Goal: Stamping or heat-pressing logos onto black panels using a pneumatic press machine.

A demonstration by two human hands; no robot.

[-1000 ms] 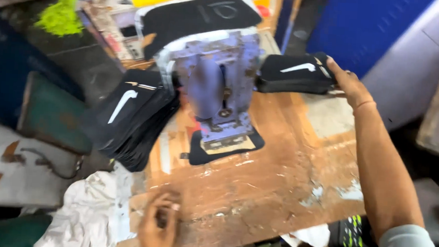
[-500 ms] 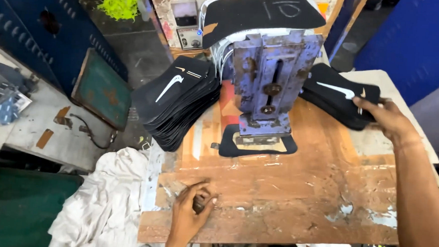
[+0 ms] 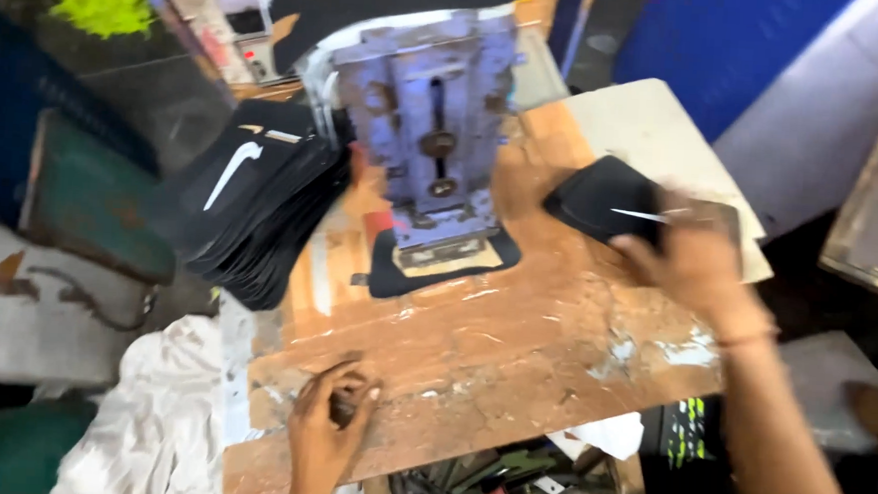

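1. Right hand point(image 3: 694, 260): at centre right of the frame, it grips a flat black fabric piece with a thin white stripe point(image 3: 612, 201). The fingers curl over the piece's near edge; motion blur hides the exact pinch.
2. Change: half a second ago this hand rested on a small stack of the same black pieces at the bench's far right edge. That stack does not show now, and one piece sits in the hand, lifted and nearer the bench centre. Judgement: a single piece is separated and in transit toward the press.
3. Left hand point(image 3: 335, 412): at lower centre left, its position on the bench is unchanged. The fingers are curled together around a small dark object; what that object is cannot be told.
4. Grey-blue upright metal press point(image 3: 430, 136): at upper centre of the frame. A black flat piece point(image 3: 448, 268) lies under its foot, so the work position is occupied.
5. Tall fanned stack of black fabric pieces with a white curved mark point(image 3: 261, 203): left of the press, overhanging the bench edge.
6. Worn brown wooden benchtop point(image 3: 514, 351): open surface lies between the two hands and in front of the press. The near edge runs just below the left hand; a white crumpled cloth point(image 3: 159, 423) hangs at lower left.
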